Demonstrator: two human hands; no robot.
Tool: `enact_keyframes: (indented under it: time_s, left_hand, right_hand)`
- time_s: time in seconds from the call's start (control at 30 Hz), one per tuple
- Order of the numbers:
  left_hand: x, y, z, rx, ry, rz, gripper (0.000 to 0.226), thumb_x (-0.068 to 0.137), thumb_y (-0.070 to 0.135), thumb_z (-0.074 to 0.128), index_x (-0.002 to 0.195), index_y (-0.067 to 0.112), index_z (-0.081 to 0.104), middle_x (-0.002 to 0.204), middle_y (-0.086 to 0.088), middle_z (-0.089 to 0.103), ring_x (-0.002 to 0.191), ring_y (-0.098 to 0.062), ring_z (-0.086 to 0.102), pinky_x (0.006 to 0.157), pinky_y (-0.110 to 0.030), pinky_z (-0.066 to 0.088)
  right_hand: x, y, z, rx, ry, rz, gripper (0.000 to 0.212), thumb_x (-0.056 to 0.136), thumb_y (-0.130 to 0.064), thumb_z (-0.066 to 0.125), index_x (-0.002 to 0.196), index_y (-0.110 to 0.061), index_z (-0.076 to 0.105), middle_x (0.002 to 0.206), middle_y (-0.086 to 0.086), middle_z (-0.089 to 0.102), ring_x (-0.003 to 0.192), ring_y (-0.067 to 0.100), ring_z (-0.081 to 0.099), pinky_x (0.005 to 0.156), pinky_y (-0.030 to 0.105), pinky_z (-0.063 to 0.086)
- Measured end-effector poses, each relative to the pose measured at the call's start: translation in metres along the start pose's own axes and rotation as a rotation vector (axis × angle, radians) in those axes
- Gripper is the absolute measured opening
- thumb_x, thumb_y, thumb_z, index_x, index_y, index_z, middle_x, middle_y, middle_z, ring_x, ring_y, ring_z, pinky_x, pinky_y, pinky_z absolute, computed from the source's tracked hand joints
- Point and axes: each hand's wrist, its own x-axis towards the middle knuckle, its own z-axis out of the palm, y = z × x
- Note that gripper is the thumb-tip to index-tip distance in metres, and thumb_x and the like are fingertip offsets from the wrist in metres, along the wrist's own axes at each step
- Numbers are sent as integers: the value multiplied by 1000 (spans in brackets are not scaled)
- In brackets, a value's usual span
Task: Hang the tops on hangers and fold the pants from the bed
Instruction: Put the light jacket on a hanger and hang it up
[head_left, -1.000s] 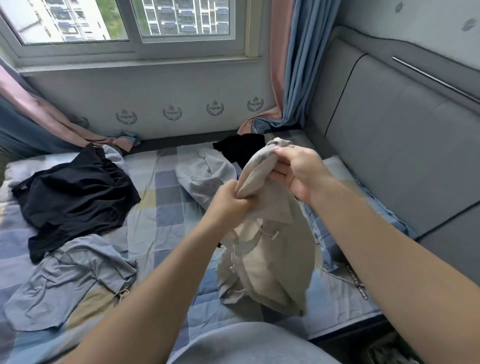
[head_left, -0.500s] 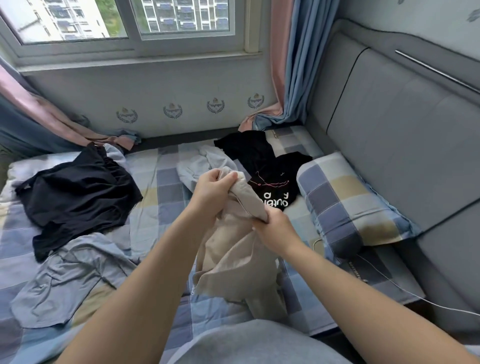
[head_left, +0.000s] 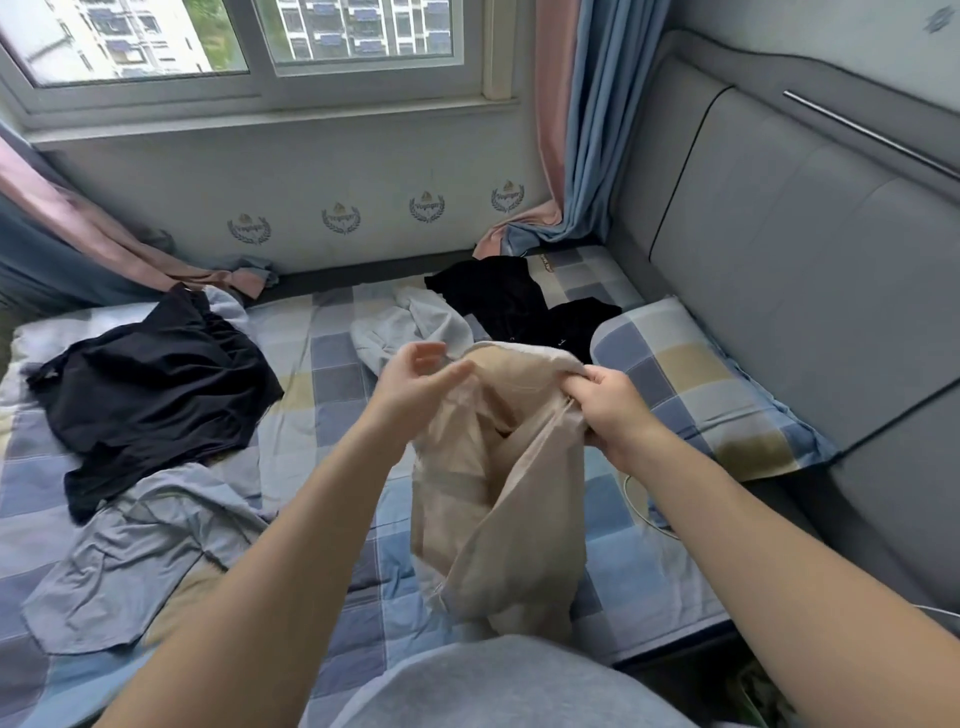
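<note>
A beige garment (head_left: 498, 499) hangs in front of me above the checked bed (head_left: 332, 374). My right hand (head_left: 610, 410) grips its upper edge on the right side. My left hand (head_left: 415, 384) is at the upper left of the cloth with fingers loosely spread, fingertips touching the fabric. On the bed lie a black top (head_left: 150, 395) at the left, a grey-blue shirt (head_left: 135, 551) below it, a light grey garment (head_left: 410, 327) in the middle and a black garment (head_left: 519, 306) at the back right.
A checked pillow (head_left: 696, 384) leans against the grey padded headboard (head_left: 779, 270) on the right. Pink and blue curtains (head_left: 582, 124) hang beside the window and trail onto the bed. A white cable (head_left: 644, 514) lies near the pillow.
My left hand has let go of the bunched cloth and opened. My right hand moved up and to the right, spreading the garment's top edge wider.
</note>
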Motion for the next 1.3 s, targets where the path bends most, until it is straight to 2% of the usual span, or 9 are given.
enact_keyframes:
  time_s: [0.2,0.3,0.37,0.6,0.77,0.93,1.03,1.17,1.3]
  left_hand:
    - [-31,-8,41,255,-537,143,50,71,58,80,112,34,66,100,18,69,93,-3,67,81,-20,54]
    - [-31,-18,54,303,-348,192,7,85,34,67,79,32,65,78,9,67,73,-16,63,69,-36,51]
    - [-31,-16,54,197,-224,162,30,91,23,56,62,30,56,56,13,51,54,-16,47,58,-33,39]
    - [-33,18,37,-251,-59,25,32,105,33,50,84,17,68,82,-9,66,79,-22,62,74,-37,50]
    - [-42,37,37,-424,-173,-83,25,103,37,55,94,26,75,84,-6,72,73,-17,68,68,-32,57]
    - [-43,43,26,-488,-191,-109,22,100,40,59,94,25,73,81,-4,74,69,-17,71,61,-29,59]
    - [-37,34,12,-494,-157,-85,18,101,33,59,93,27,74,84,-2,77,73,-14,74,59,-26,58]
    - [-27,22,-9,-373,-114,-118,31,92,41,69,112,18,65,109,-12,75,96,-25,73,80,-35,56]
    - [-22,11,-16,-131,-104,-120,38,90,44,70,118,21,59,118,-1,67,107,-17,64,73,-24,49]
  right_hand:
    - [-3,-33,8,337,-48,26,19,104,-17,51,104,-2,62,88,14,69,79,27,69,75,42,58]
    - [-7,-42,7,451,-92,-29,17,105,-15,49,100,-3,62,85,13,72,74,21,72,66,36,60]
    - [-9,-38,3,469,-175,-75,16,105,-17,49,113,-8,60,103,12,72,90,20,72,79,39,59]
    - [-24,13,3,18,-288,-133,62,91,-28,73,144,-23,42,138,-5,57,127,10,54,107,39,44]
    - [-28,67,36,-326,-411,-32,63,80,-36,76,138,-22,53,128,-6,64,119,12,59,98,31,50]
    - [-8,116,31,-545,-281,-3,11,97,-26,60,91,-20,67,92,2,68,91,22,58,77,35,46]
    - [0,119,6,-577,-203,8,22,99,-23,56,82,-25,69,96,4,72,94,25,62,82,39,48]
    - [6,90,-19,-513,-106,-88,26,97,-18,57,74,-10,66,65,-2,59,67,19,50,61,33,38]
    - [3,43,-25,-314,-38,-111,29,100,-8,48,86,-10,73,64,2,60,57,13,51,52,25,39]
